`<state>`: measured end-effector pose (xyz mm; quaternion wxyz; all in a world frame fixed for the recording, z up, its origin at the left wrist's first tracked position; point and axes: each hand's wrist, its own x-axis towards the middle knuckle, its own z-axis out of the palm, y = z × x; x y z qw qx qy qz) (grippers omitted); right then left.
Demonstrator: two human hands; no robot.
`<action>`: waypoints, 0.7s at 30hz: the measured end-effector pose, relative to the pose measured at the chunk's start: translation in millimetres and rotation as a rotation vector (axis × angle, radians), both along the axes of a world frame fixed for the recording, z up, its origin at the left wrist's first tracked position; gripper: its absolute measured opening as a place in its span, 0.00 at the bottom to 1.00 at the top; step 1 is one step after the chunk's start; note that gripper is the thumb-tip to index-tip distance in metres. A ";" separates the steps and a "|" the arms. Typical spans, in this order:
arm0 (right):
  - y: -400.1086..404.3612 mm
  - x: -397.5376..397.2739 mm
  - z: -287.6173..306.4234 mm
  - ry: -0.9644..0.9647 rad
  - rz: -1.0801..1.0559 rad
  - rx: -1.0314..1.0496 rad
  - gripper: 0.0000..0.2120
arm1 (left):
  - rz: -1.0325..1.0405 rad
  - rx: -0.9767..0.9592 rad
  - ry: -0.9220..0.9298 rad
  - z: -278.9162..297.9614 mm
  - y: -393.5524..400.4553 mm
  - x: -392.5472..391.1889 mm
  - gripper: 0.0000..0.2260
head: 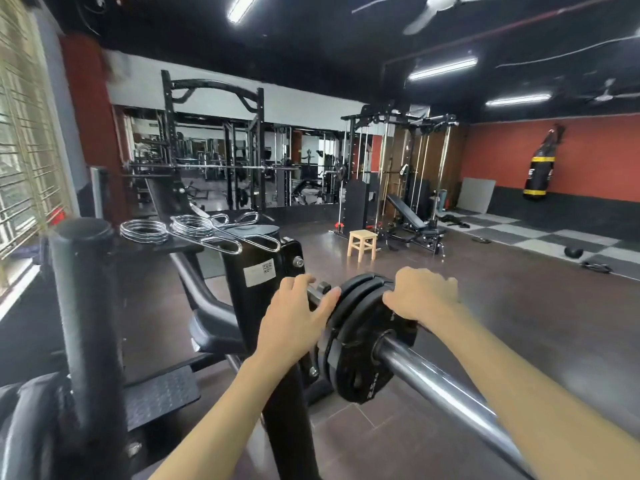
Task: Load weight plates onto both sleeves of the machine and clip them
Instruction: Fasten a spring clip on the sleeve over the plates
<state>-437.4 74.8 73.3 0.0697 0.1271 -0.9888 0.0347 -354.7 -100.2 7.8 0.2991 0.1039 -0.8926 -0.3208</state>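
Observation:
Black weight plates sit stacked on the machine's chrome sleeve, which runs from the plates toward the lower right. My right hand grips the top rim of the nearest plate. My left hand rests flat against the inner side of the stack, fingers spread over the rim. Two chrome spring clips lie on top of the black machine frame, behind and to the left of the plates.
A thick black upright post stands at the left, with a footplate below. A wooden stool, an adjustable bench, racks and a cable machine stand further back. A punching bag hangs on the right wall.

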 end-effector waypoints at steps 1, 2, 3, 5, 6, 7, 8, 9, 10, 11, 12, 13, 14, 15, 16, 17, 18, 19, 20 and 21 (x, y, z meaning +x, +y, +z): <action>-11.2 6.1 12.9 0.087 0.035 -0.029 0.13 | 0.043 -0.037 0.058 8.2 -6.4 10.4 0.18; -26.1 12.6 23.8 0.135 0.111 -0.112 0.12 | 0.074 -0.069 0.098 16.9 -12.5 20.9 0.15; -43.5 16.5 32.5 0.158 0.208 -0.225 0.11 | 0.091 -0.086 0.128 25.6 -18.3 31.4 0.14; -80.0 18.7 44.7 0.127 0.427 -0.392 0.08 | 0.103 -0.074 0.157 40.3 -29.7 50.2 0.14; -96.7 19.9 49.4 0.068 0.533 -0.415 0.11 | 0.102 -0.052 0.151 44.5 -35.7 57.3 0.14; -111.8 19.8 51.5 0.001 0.615 -0.411 0.15 | 0.102 -0.029 0.133 46.6 -41.8 62.3 0.14; -125.4 17.5 51.4 -0.040 0.659 -0.390 0.20 | 0.105 -0.006 0.112 46.9 -47.2 66.2 0.14; -137.3 14.5 50.0 -0.045 0.674 -0.365 0.22 | 0.110 0.018 0.093 45.4 -52.2 69.1 0.14; -147.1 11.6 47.7 -0.028 0.672 -0.341 0.21 | 0.112 0.047 0.079 43.2 -56.1 71.0 0.14; -155.2 7.8 44.5 -0.005 0.662 -0.320 0.19 | 0.110 0.072 0.066 40.7 -59.3 71.8 0.13; -161.6 3.7 40.9 0.018 0.654 -0.298 0.17 | 0.107 0.085 0.052 37.8 -61.9 72.0 0.13; -167.0 0.6 37.9 0.043 0.650 -0.272 0.14 | 0.107 0.088 0.038 35.1 -64.2 71.6 0.13; -170.9 -1.6 35.4 0.070 0.647 -0.250 0.12 | 0.109 0.089 0.024 33.2 -66.6 70.7 0.13; -174.2 -3.2 34.1 0.091 0.643 -0.228 0.10 | 0.108 0.098 0.012 32.1 -69.1 69.3 0.13; -176.7 -4.7 33.2 0.103 0.638 -0.205 0.10 | 0.103 0.112 0.004 30.7 -71.4 67.6 0.13; -178.2 -5.8 32.7 0.103 0.635 -0.199 0.10 | 0.095 0.126 -0.001 28.9 -73.5 65.8 0.13; -178.9 -6.5 32.2 0.094 0.634 -0.218 0.11 | 0.082 0.138 -0.005 26.9 -74.6 64.4 0.13; -178.6 -6.9 31.6 0.089 0.636 -0.254 0.12 | 0.067 0.151 -0.010 24.8 -75.0 63.0 0.13; -177.2 -6.2 30.7 0.105 0.640 -0.288 0.13 | 0.050 0.167 -0.015 22.5 -75.3 60.9 0.13; -175.0 -4.9 30.1 0.146 0.642 -0.310 0.14 | 0.035 0.184 -0.019 20.0 -75.6 58.1 0.13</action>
